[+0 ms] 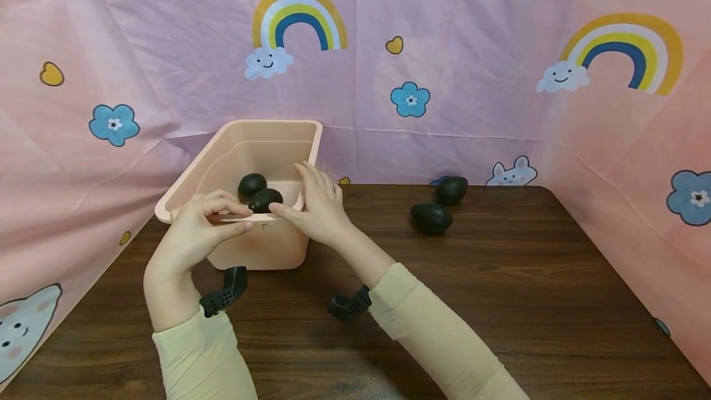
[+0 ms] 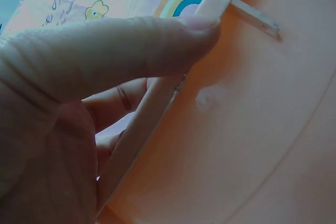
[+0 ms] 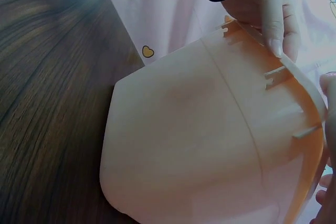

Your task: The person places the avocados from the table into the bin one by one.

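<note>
A pale peach plastic bin stands on the table, and two dark green avocados lie inside it: one behind, another near the front wall. My left hand grips the front rim at its left part. In the left wrist view the thumb presses the rim while the other fingers curl behind it. At the front right corner my right hand holds the rim, its thumb over the front edge and its fingers along the right side. Only part of that hand shows in the right wrist view.
Two more avocados, a nearer one and a farther one, lie close together on the dark wooden table, right of the bin. A patterned cloth with rainbows surrounds the table at the back and sides. Black bands sit on both wrists.
</note>
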Demonstrator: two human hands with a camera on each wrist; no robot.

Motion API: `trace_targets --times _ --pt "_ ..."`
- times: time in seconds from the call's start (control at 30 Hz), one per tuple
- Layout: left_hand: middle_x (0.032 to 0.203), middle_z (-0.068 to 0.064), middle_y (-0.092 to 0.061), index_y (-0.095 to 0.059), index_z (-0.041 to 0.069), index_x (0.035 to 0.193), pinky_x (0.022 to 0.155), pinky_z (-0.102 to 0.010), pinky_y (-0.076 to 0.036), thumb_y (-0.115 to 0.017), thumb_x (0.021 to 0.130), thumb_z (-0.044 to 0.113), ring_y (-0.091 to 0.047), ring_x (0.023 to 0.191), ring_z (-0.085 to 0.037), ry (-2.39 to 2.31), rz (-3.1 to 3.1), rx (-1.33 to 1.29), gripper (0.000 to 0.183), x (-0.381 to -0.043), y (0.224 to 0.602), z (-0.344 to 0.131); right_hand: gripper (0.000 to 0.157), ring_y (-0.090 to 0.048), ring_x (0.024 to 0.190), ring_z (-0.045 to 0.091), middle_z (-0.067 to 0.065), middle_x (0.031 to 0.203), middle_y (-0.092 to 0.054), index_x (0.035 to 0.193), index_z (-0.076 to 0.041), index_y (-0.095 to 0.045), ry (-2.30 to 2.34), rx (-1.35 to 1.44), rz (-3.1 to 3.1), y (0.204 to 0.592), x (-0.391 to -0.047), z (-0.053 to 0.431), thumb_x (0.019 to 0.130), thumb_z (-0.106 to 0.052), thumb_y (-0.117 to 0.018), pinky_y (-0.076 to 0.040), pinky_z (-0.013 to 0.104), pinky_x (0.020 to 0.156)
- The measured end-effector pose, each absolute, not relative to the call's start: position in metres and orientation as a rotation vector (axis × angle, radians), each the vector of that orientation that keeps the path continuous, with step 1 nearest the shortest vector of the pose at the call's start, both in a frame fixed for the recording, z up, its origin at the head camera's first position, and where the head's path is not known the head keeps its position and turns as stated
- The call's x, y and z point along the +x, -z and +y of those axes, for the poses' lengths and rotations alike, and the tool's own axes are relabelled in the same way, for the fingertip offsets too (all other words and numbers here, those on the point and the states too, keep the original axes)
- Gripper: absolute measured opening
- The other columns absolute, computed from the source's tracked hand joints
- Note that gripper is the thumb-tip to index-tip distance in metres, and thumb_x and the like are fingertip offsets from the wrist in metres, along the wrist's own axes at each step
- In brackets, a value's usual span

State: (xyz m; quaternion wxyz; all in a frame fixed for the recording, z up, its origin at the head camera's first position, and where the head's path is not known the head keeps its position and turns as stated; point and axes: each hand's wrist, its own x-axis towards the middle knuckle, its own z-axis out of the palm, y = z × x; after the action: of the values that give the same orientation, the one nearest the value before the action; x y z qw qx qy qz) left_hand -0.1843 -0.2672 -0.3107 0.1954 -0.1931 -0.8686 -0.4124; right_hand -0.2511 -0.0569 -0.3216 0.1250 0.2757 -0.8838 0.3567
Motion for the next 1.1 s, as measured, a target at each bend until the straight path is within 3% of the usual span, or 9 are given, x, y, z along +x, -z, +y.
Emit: trace_targets --times 0.7,1.1 --pt "0.092 -0.005 -0.060 -0.074 0.003 0.094 0.070 -0.014 -0.045 -0.079 0.077 0.002 -0.045 0.098 -0.009 1.167 -2.434 -0.532 0.018 -0.186 0.311 -0.268 0.082 -0.012 0.141 0.021 0.004 0.156 -0.019 0.151 -0.021 -0.026 -0.905 0.809 -2.643 0.315 -0.245 -0.040 0.087 -0.064 -0.054 -0.013 0.055 0.107" --pt "0.092 -0.006 -0.060 -0.073 0.001 0.094 0.069 -0.013 -0.045 -0.079 0.076 0.000 -0.044 0.097 -0.010 1.171 -2.415 -0.553 0.018 -0.186 0.312 -0.268 0.084 -0.014 0.140 0.022 0.003 0.155 -0.021 0.150 -0.016 -0.029 -0.928 0.789 -2.616 0.323 -0.247 -0.023 0.085 -0.064 -0.056 -0.016 0.056 0.105"
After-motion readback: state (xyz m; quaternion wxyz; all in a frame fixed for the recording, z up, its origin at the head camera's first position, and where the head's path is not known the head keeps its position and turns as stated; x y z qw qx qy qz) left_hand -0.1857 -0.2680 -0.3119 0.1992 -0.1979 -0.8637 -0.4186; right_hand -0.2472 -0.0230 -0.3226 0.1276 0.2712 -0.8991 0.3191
